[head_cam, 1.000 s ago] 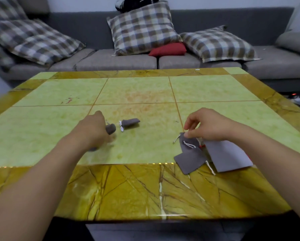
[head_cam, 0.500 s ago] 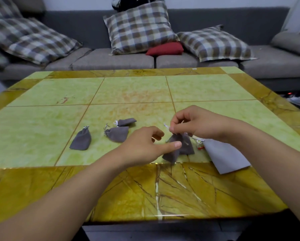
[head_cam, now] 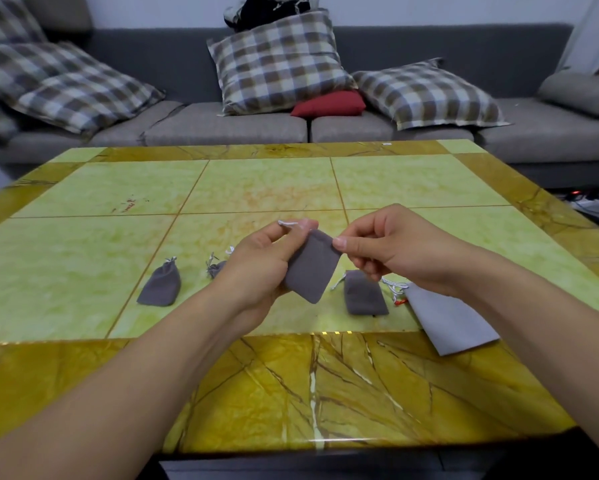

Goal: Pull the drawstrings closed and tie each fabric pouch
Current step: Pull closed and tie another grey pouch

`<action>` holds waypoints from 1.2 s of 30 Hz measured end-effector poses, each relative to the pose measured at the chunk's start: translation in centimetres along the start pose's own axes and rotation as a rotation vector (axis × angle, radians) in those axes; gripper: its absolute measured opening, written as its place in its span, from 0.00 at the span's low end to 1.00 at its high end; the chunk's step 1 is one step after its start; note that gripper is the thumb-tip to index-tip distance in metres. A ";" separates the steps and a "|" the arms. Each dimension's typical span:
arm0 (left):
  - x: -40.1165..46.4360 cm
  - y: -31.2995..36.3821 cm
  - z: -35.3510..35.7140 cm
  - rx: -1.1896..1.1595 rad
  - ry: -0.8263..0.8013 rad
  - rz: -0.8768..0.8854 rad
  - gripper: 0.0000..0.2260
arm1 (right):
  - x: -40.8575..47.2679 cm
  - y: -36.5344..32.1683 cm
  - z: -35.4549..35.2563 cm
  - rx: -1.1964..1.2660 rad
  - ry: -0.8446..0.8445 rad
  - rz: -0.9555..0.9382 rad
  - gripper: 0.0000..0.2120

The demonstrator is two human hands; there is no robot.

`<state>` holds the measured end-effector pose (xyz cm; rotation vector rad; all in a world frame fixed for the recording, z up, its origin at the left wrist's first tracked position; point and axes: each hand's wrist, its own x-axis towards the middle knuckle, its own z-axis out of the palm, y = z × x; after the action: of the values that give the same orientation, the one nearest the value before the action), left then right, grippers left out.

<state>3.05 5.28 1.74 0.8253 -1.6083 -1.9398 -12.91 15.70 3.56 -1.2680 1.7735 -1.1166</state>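
Note:
A small flat grey pouch [head_cam: 311, 267] is held up above the table between both hands. My left hand [head_cam: 263, 268] grips its left side, with a white drawstring [head_cam: 287, 223] sticking out above the thumb. My right hand [head_cam: 391, 247] pinches the pouch's top right corner. On the table [head_cam: 256, 188] lie a cinched grey pouch [head_cam: 161, 284] at the left, another cinched one [head_cam: 216, 268] partly hidden behind my left hand, and an uncinched pouch [head_cam: 364, 294] with loose white strings below my right hand.
A larger light grey fabric bag [head_cam: 450, 320] lies at the right near the table's front border. Behind the table stands a grey sofa [head_cam: 222, 126] with checked cushions and a red cushion [head_cam: 329, 103]. Cables lie on the floor at the far right.
My left hand came over from the left pouches and joined the right hand. Together they lifted one flat pouch off the pile at the right, which is now held up in the middle.

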 end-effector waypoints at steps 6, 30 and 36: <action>-0.1 0.3 0.1 -0.054 0.105 0.009 0.18 | -0.1 -0.3 0.0 -0.061 0.030 -0.012 0.11; -0.1 3.4 -1.4 -0.303 -0.014 0.175 0.19 | -0.3 -2.4 0.3 0.818 -0.002 -0.079 0.14; -0.7 1.8 -0.1 0.105 -0.014 0.288 0.18 | -1.2 -2.3 1.6 0.474 -0.008 -0.115 0.15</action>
<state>3.58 5.34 3.58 0.5822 -1.7426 -1.6749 -10.25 16.10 5.04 -1.0853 1.3304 -1.4855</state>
